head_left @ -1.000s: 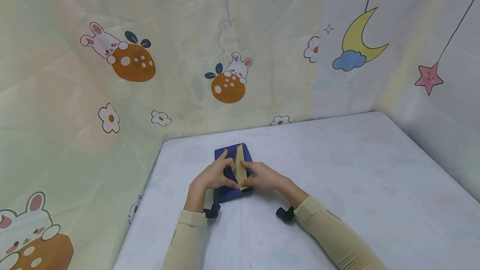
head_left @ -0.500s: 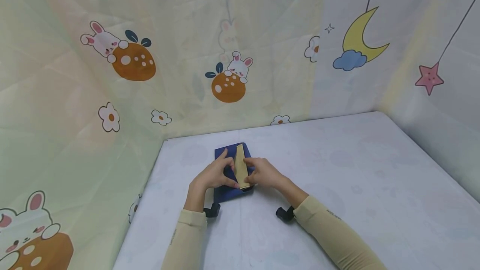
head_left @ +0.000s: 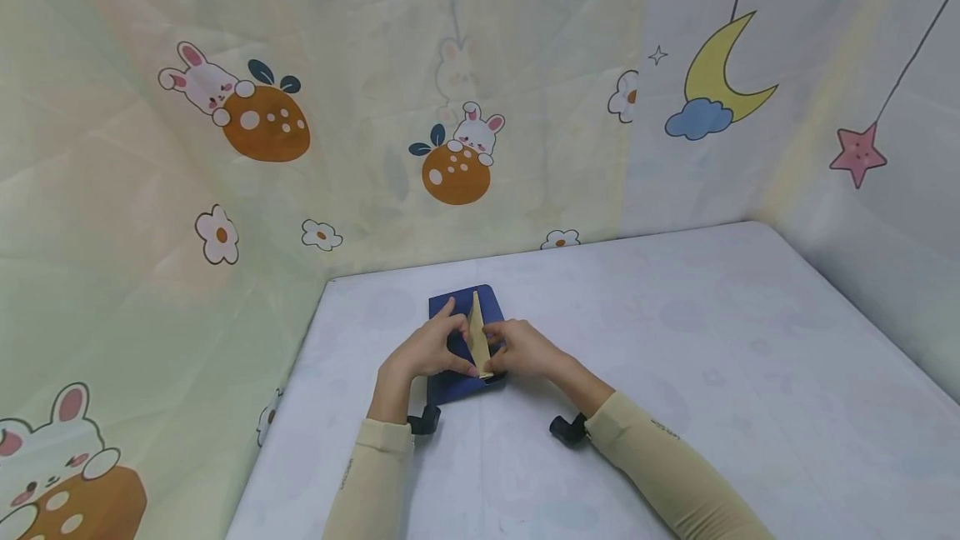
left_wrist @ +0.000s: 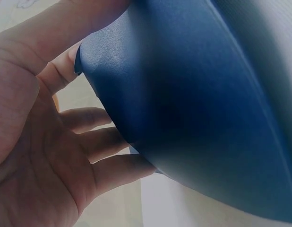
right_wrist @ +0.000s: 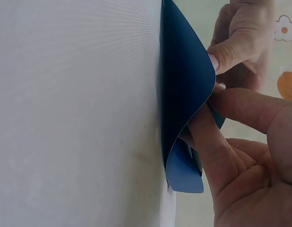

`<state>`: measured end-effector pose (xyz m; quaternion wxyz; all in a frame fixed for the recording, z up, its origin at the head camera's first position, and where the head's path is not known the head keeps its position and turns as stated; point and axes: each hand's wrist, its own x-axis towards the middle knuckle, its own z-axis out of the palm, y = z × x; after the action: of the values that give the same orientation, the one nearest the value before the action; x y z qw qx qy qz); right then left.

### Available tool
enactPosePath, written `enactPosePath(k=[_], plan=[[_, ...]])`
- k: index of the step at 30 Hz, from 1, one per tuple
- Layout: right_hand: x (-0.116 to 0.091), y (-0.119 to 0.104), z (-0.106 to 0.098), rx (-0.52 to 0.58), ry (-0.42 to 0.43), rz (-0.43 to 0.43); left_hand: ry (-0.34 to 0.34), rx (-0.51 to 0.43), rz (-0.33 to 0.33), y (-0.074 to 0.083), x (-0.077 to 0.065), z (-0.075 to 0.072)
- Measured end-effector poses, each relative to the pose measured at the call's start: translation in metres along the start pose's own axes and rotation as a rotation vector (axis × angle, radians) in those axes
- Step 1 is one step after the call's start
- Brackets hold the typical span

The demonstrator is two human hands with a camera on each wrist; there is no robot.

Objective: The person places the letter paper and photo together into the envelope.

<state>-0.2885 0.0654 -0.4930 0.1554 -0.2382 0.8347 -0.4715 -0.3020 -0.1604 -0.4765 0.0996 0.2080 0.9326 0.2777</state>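
A dark blue, thin, folder-like sheet (head_left: 450, 392) lies on the table, and a pale tan strip (head_left: 478, 347) stands up along its middle. My left hand (head_left: 429, 348) pinches the blue sheet from the left; in the left wrist view its thumb lies over the raised blue sheet (left_wrist: 184, 94) and the other fingers spread behind the edge. From the right, my right hand (head_left: 528, 348) pinches at the tan strip. In the right wrist view the blue sheet (right_wrist: 184, 71) bulges upward, with the right hand's fingers (right_wrist: 210, 151) at its curved edge and a thumb opposite.
A white cloth covers the table (head_left: 675, 357). Printed curtains (head_left: 360, 107) with rabbits, flowers and a moon hang behind and at the sides. A black wrist camera mount (head_left: 426, 422) sits by the left wrist, another mount (head_left: 568, 432) by the right.
The tan strip looked wider half a second ago and now shows narrower, leaning more upright. My right hand's fingertips have shifted slightly left with it. My left hand stays in place.
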Motion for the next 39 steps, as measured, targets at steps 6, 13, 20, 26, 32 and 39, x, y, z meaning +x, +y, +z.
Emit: enactPosePath(k=[6,13,20,26,32,39], plan=[[0.000,0.002,0.001,0.017,-0.074,-0.023,0.000,-0.005,0.016,0.000,-0.001,0.000],[0.000,0.002,0.002,0.002,-0.078,-0.039,0.001,-0.005,0.011,0.000,-0.002,0.001],[0.001,0.001,0.007,-0.024,-0.088,-0.054,-0.003,-0.002,0.004,0.001,-0.002,-0.001],[0.000,-0.001,0.010,-0.040,-0.078,-0.041,-0.005,-0.011,0.011,0.002,-0.002,-0.002],[-0.001,-0.001,0.010,-0.042,-0.070,-0.058,-0.005,-0.010,0.009,0.002,-0.001,-0.002],[-0.001,-0.001,0.011,-0.080,-0.085,-0.098,-0.008,-0.017,0.001,0.001,-0.002,-0.002]])
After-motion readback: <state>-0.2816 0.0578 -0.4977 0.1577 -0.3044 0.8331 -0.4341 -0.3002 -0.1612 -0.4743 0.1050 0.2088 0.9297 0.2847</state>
